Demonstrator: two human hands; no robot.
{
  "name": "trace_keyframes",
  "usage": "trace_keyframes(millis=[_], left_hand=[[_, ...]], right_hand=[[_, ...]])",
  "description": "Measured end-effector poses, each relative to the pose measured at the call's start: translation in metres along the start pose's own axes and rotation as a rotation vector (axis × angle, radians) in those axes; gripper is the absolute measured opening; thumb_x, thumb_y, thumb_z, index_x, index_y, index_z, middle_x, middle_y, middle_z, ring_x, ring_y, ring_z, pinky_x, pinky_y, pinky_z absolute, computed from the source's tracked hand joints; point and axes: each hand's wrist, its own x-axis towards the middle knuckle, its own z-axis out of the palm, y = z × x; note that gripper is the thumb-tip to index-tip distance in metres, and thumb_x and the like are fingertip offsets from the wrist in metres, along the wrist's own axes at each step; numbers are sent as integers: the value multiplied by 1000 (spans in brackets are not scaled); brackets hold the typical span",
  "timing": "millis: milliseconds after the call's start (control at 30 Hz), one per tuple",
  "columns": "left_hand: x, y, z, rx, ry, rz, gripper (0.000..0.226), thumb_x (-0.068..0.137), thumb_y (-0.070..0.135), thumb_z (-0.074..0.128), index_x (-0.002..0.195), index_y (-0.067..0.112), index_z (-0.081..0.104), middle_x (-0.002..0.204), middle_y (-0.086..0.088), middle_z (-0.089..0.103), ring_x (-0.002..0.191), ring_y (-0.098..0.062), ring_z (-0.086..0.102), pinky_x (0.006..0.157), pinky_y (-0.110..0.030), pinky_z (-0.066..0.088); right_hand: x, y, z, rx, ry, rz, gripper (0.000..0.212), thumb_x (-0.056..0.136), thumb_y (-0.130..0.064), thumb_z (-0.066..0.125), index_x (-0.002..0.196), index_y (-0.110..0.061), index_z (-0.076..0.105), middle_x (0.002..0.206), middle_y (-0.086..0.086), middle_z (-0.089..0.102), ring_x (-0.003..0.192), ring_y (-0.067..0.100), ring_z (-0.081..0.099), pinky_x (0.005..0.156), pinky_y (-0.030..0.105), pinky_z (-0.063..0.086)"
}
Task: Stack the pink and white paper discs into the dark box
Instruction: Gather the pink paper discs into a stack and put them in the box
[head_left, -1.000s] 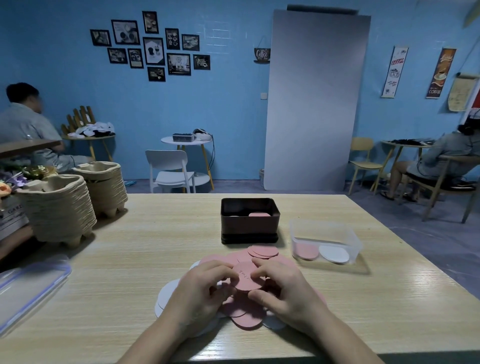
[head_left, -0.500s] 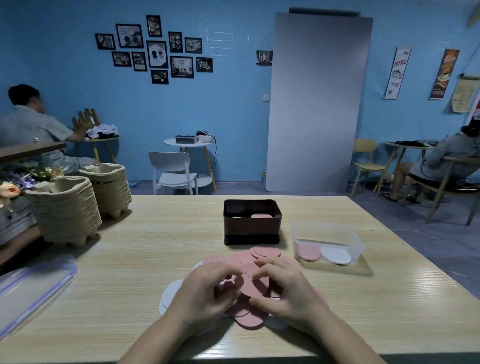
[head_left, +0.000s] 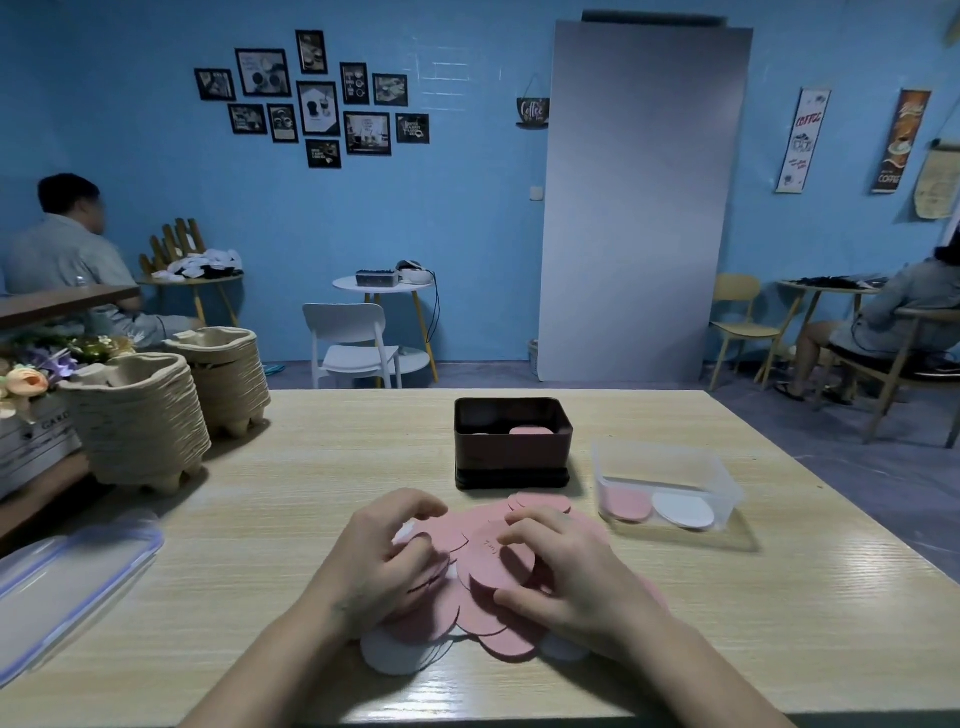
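Note:
A heap of pink and white paper discs (head_left: 483, 618) lies on the wooden table (head_left: 291, 519) in front of me. My left hand (head_left: 384, 561) rests on the heap's left side, its curled fingers gathering a few pink discs. My right hand (head_left: 561, 577) grips a pink disc (head_left: 493, 561) between thumb and fingers on the right side. The dark box (head_left: 513, 441) stands just beyond the heap, with a pink disc (head_left: 530, 430) showing inside.
A clear plastic tub (head_left: 670, 467) right of the box holds a pink and a white disc. Stacked pulp trays (head_left: 140, 415) stand at the left. A clear lid (head_left: 67, 582) lies at the near left edge. People sit at other tables behind.
Both hands have shifted slightly on the heap. My left fingers moved apart from my right, which keeps hold of the pink disc. The camera tilted a little.

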Motion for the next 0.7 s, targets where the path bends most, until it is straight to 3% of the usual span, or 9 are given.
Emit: trace_keyframes(millis=[167, 300, 500, 633, 700], left_hand=[[-14, -27, -20, 250, -143, -22, 41, 82, 53, 60, 120, 36, 63, 116, 27, 59, 114, 7, 50, 97, -23, 44], [-19, -27, -20, 240, -153, -23, 53, 76, 56, 68, 124, 35, 60, 116, 27, 58, 113, 8, 49, 97, -22, 44], [-21, -28, -19, 183, -120, -47, 55, 73, 51, 73, 123, 34, 60, 116, 25, 61, 114, 3, 55, 97, -27, 49], [-24, -24, -21, 105, -74, -45, 54, 72, 52, 81, 121, 35, 62, 113, 26, 64, 114, 0, 60, 89, -13, 50], [-24, -22, -22, 126, -27, -8, 57, 72, 56, 82, 121, 35, 62, 113, 27, 64, 111, 1, 62, 88, -14, 49]], right_hand=[[14, -9, 12, 41, 16, 15, 48, 83, -64, 67, 120, -34, 61, 133, -19, 53, 122, 0, 51, 101, 23, 45], [18, -8, 21, 78, 42, 53, 48, 81, -65, 67, 118, -34, 62, 131, -21, 54, 123, -2, 50, 102, 26, 45], [14, -5, 23, 79, 66, 75, 48, 80, -68, 67, 114, -33, 64, 130, -19, 57, 125, -3, 49, 102, 17, 40], [14, -4, 23, 101, 80, 114, 48, 78, -63, 67, 115, -33, 64, 132, -15, 57, 126, 0, 48, 104, 16, 37], [14, -2, 24, 107, 84, 129, 50, 78, -60, 67, 119, -32, 64, 132, -14, 57, 127, 1, 48, 105, 15, 35]])
